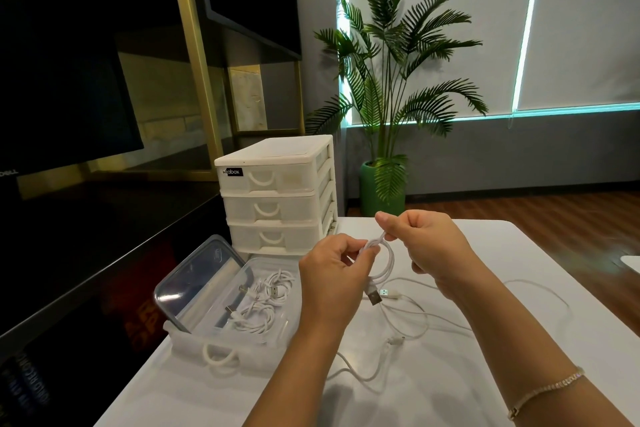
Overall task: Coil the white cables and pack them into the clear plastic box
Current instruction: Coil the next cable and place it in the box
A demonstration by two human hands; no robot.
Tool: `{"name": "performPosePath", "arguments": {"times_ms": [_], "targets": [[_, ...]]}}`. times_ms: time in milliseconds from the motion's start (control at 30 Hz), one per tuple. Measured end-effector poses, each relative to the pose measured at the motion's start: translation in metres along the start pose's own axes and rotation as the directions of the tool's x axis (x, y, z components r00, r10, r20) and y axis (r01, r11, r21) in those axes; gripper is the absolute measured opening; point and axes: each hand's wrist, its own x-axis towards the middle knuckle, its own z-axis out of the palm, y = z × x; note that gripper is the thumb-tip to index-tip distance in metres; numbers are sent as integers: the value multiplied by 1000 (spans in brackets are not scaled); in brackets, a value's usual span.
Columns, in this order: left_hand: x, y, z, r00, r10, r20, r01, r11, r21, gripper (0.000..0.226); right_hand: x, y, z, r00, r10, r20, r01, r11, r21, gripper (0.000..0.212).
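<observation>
A small coil of white cable (382,265) hangs between my hands above the white table, its USB plug (373,295) dangling below. My left hand (332,274) pinches the coil's left side. My right hand (420,241) grips the cable's end at the top of the coil. The clear plastic box (273,336) stands open at the left, its lid (201,282) tilted up. Two coiled white cables (263,305) lie inside it. More loose white cables (415,317) sprawl on the table under my hands.
A white three-drawer organiser (277,196) stands behind the box. The white table (485,374) ends at a dark cabinet on the left. A potted palm (388,97) stands on the floor beyond the table's far edge.
</observation>
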Motion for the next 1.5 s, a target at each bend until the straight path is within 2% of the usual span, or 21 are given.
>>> {"name": "performPosePath", "arguments": {"times_ms": [133, 333, 600, 733, 900, 1000, 1200, 1500], "targets": [[-1, 3, 0, 1000, -11, 14, 11, 1000, -12, 11, 0, -1, 0, 1000, 12, -2, -12, 1000, 9, 37], [0, 3, -1, 998, -56, 43, 56, 998, -8, 23, -1, -1, 4, 997, 49, 55, -48, 999, -11, 37], [0, 2, -1, 995, -36, 97, 31, 998, 56, 17, -3, 0, 5, 991, 66, 113, -58, 996, -75, 39], [0, 0, -2, 997, -8, 77, 3, 998, 62, 27, -5, -1, 7, 989, 65, 130, -53, 994, -98, 39], [-3, 1, -1, 997, 59, 42, -59, 998, 0, 18, -3, 0, 8, 989, 45, 140, -36, 997, -69, 38], [-4, 3, -1, 993, 112, 29, -111, 994, -25, 27, -3, -1, 8, 987, 32, 157, -24, 998, -56, 31], [-5, 0, 1, 952, 302, -41, -303, 953, -21, 25, -2, 0, 8, 981, 37, 191, -35, 999, -13, 24], [-3, -4, 2, 942, 298, -153, -293, 954, 55, 18, -2, 2, 9, 971, 20, 236, -19, 1000, -7, 20]]}}
